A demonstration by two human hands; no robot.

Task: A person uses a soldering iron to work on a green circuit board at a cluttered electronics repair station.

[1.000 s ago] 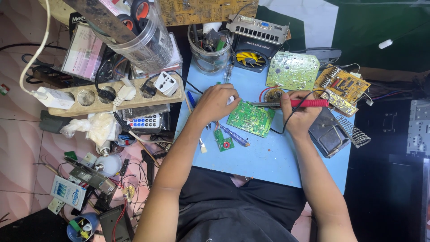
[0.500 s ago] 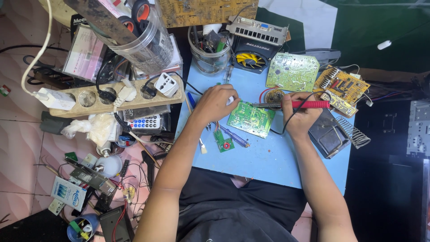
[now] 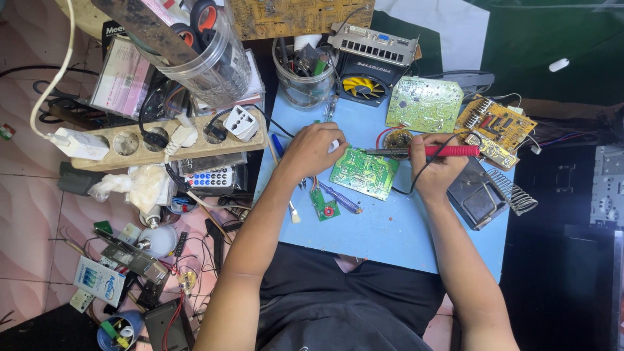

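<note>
Forearms are reaching up from the near edge of the light blue desk (image 3: 390, 240), and I am tracking where they are meeting. Nearest to me, a small green circuit card with a red round part (image 3: 324, 205) is lying beside a blue-handled screwdriver (image 3: 338, 197), both just below my left hand (image 3: 313, 151).

That left hand is curling down at the left edge of the green rectangular circuit board (image 3: 364, 172), fingers bent over something pale that I cannot make out, and it seems to be steadying the board. My right hand (image 3: 437, 170) is clenching around the red-handled soldering iron (image 3: 429, 151). The iron's long axis is running nearly level, left to right across the desk, with its metal tip pointing left and hovering over the board's upper edge; whether it is touching, I cannot tell. So the board is sitting between my hands, closer to the left one, with the right hand staying off its right edge.

Farther off, a round solder tin (image 3: 398, 138) is resting just beyond the iron, and behind it a pale green circuit board (image 3: 424, 105) and a yellow-bladed cooling fan (image 3: 363, 86) are lying.
</note>
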